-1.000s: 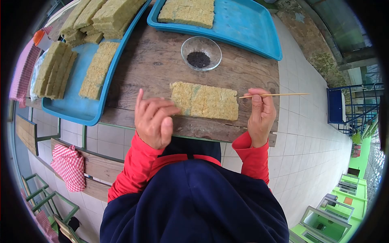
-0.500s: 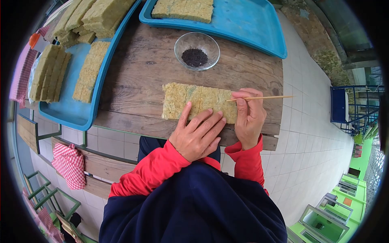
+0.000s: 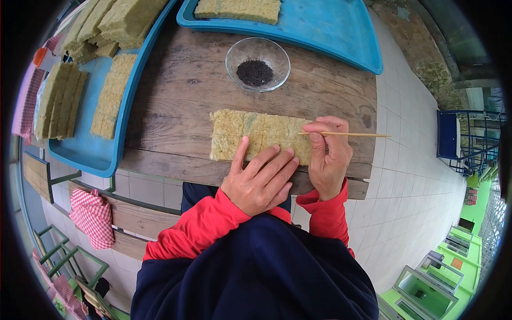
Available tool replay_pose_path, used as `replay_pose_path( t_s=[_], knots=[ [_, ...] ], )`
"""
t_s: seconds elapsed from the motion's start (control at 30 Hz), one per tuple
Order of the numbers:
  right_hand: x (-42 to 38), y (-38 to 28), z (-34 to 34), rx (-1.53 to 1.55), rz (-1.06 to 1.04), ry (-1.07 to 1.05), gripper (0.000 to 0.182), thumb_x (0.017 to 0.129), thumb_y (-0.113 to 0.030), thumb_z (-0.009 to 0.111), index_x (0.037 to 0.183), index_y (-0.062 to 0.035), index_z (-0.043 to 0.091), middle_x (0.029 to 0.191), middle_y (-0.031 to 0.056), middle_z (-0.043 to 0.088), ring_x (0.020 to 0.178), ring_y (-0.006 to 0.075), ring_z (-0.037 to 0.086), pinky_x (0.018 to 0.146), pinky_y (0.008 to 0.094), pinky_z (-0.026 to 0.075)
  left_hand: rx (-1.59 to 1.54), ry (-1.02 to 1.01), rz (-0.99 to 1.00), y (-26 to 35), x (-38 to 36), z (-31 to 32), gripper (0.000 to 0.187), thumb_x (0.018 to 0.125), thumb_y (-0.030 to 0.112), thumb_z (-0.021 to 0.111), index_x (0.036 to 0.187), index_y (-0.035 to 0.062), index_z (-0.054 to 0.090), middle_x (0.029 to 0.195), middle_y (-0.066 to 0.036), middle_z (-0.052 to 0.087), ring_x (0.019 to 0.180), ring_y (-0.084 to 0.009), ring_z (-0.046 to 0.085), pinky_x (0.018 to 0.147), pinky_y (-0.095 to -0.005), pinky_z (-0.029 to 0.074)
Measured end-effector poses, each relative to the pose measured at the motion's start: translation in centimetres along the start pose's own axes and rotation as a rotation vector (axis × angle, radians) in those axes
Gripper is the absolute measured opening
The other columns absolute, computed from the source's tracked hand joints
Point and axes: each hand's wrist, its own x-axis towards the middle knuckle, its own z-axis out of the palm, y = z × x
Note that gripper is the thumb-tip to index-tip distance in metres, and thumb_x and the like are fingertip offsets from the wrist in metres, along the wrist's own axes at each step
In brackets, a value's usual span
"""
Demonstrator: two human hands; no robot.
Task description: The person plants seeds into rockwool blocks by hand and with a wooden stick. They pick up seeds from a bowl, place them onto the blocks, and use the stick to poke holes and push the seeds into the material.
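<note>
At frame centre, on the weathered wooden table [image 3: 176, 101], lies a coarse, fibrous yellowish slab [image 3: 250, 133], scored into blocks, its long axis running left to right. The left hand [image 3: 258, 181] rests flat and open on its near edge. The right hand [image 3: 330, 157] pinches a thin wooden skewer [image 3: 346, 134], lying horizontal, its tip at the slab's right end.

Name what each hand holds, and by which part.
Right hand pinches a thin stick near its left tip; left hand holds nothing, resting on the slab.
</note>
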Motion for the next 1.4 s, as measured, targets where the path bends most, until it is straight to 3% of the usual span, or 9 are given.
replay_pose_path(
  t_s=[1.0, 1.23, 1.4],
  knots=[
    [0.1, -0.1, 0.2, -0.034, -0.030, -0.053, 0.005, 0.085, -0.008, 0.066, 0.089, -0.0095, 0.068, 0.083, 0.0038, 0.066, 0.082, 0.0260, 0.056, 0.072, 0.0341, 0.046, -0.016, 0.011, -0.001, 0.0, 0.0, 0.1, 0.037, 0.080, 0.027, 0.063, 0.115, 0.0151, 0.068, 0.117, 0.001, 0.064, 0.110, -0.0190, 0.058, 0.113, -0.0572, 0.023],
    [-0.1, 0.0, -0.1, 0.049, 0.049, 0.060, 0.005, 0.087, -0.007, 0.064, 0.089, -0.0090, 0.068, 0.084, 0.0042, 0.066, 0.084, 0.0269, 0.055, 0.071, 0.0347, 0.046, -0.061, -0.032, -0.044, 0.3, 0.3, -0.4, 0.038, 0.080, 0.028, 0.064, 0.114, 0.0149, 0.069, 0.117, 0.001, 0.064, 0.111, -0.0196, 0.057, 0.113, -0.0606, 0.017],
    [-0.2, 0.2, 0.0, 0.052, 0.034, 0.021, 0.004, 0.088, -0.009, 0.064, 0.089, -0.0092, 0.067, 0.084, 0.0038, 0.066, 0.083, 0.0269, 0.055, 0.071, 0.0343, 0.046, -0.067, -0.048, -0.063, 0.9, 1.1, -0.9, 0.039, 0.079, 0.030, 0.065, 0.114, 0.0144, 0.069, 0.118, 0.000, 0.064, 0.110, -0.0209, 0.057, 0.113, -0.0614, 0.015]
  ],
)
